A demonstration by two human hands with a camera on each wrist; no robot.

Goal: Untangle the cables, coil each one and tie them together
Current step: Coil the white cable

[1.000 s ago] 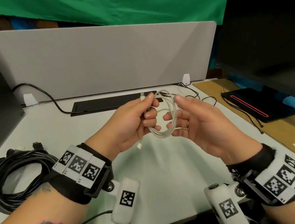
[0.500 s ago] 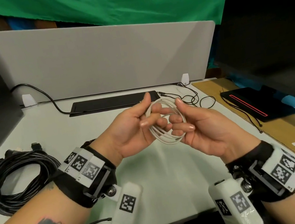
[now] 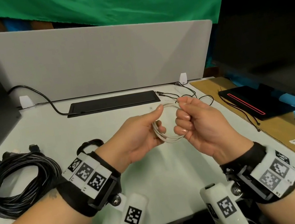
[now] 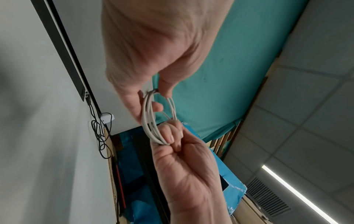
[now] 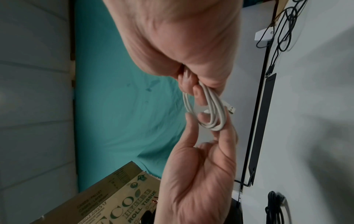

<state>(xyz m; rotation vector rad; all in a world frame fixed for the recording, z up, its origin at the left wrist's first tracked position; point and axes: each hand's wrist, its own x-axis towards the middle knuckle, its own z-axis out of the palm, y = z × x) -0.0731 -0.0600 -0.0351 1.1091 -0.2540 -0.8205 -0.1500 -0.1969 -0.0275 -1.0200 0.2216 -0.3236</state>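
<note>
Above the worktop's middle: you hold the thin white coiled cable [image 3: 167, 126] clear of it.
Left hand [image 3: 138, 133]: grip pinching coil's left side.
Right hand [image 3: 197, 122]: fist closed on right side.
Black cable bundle [image 3: 20, 181]: near left edge, left hand nearer.

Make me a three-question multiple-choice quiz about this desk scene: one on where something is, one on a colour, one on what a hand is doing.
1. Where does the coiled black cable lie?
A. on the desk, at the person's left
B. on the keyboard
C. in the right hand

2. What colour is the cable held between the hands?
A. red
B. white
C. green

3. What is the right hand doing?
A. resting flat on the desk
B. pointing at the monitor
C. gripping one side of the white cable coil

Answers:
1 A, the head view shows it on the desk beside the left forearm.
2 B, all three views show pale white loops.
3 C, its fingers curl round the loops while the left hand holds the other side.
</note>
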